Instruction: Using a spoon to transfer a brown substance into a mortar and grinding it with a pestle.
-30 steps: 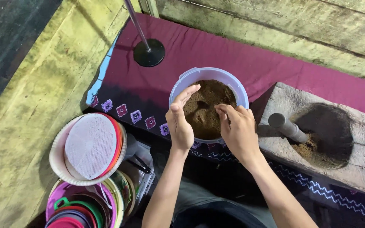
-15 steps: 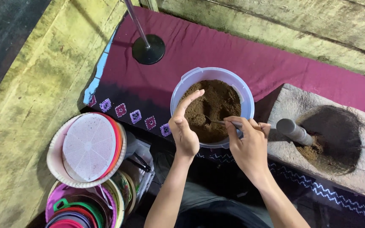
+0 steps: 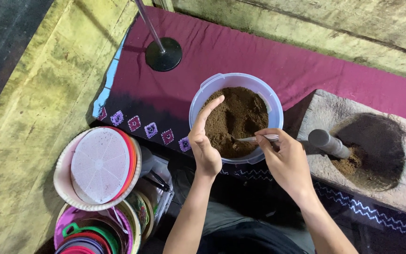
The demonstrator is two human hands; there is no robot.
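In the centre of the frame the person's right hand is pinching the handle of a metal spoon between thumb and fingertips, its bowl dipping into the brown powder so it can be scooped. The left hand is resting against the near rim of the pale plastic tub, fingers together and slightly curled, gripping nothing, seemingly steadying it. At the right a stone mortar is holding a pestle. Stacked sieves are sitting at lower left.
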